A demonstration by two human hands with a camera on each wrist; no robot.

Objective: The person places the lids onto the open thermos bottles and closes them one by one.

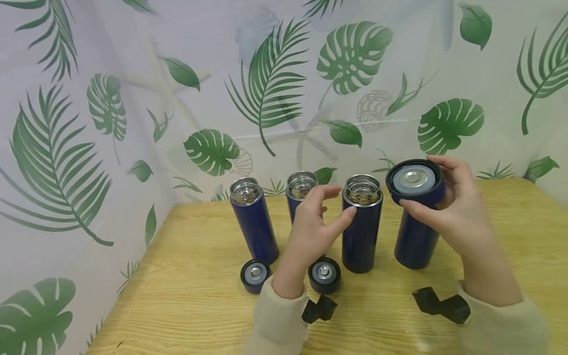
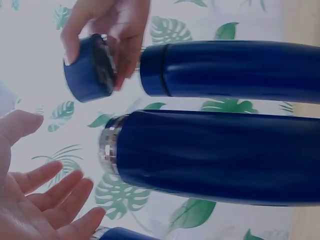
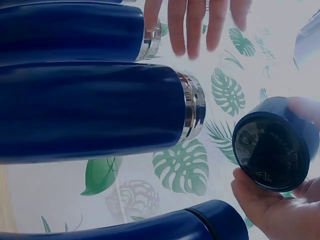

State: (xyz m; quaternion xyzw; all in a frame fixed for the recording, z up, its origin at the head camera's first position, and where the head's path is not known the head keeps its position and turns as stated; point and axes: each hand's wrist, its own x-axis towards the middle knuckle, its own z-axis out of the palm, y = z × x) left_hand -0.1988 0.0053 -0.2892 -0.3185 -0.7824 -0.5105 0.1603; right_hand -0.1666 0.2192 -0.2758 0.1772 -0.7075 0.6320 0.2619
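My right hand (image 1: 466, 212) grips a dark blue screw lid (image 1: 414, 179), its grey-and-metal inner side tilted toward the head camera. Beside the mouth of a lidless blue vacuum flask (image 1: 361, 236), my left hand (image 1: 316, 222) is held up with fingers spread and slightly bent, holding nothing. In the left wrist view a gap separates that hand (image 2: 47, 205) from the flask's steel neck (image 2: 109, 150). Behind the held lid stands another flask (image 1: 415, 241); the wrist views show a cap (image 2: 154, 70) on it.
Two more lidless flasks stand on the left, one upright-looking flask (image 1: 255, 222) and one flask (image 1: 294, 197) partly behind my left hand. Two lids, a left lid (image 1: 255, 275) and a right lid (image 1: 325, 273), lie inner side up on the wooden table (image 1: 177, 296). A leaf-patterned cloth (image 1: 199, 98) hangs behind.
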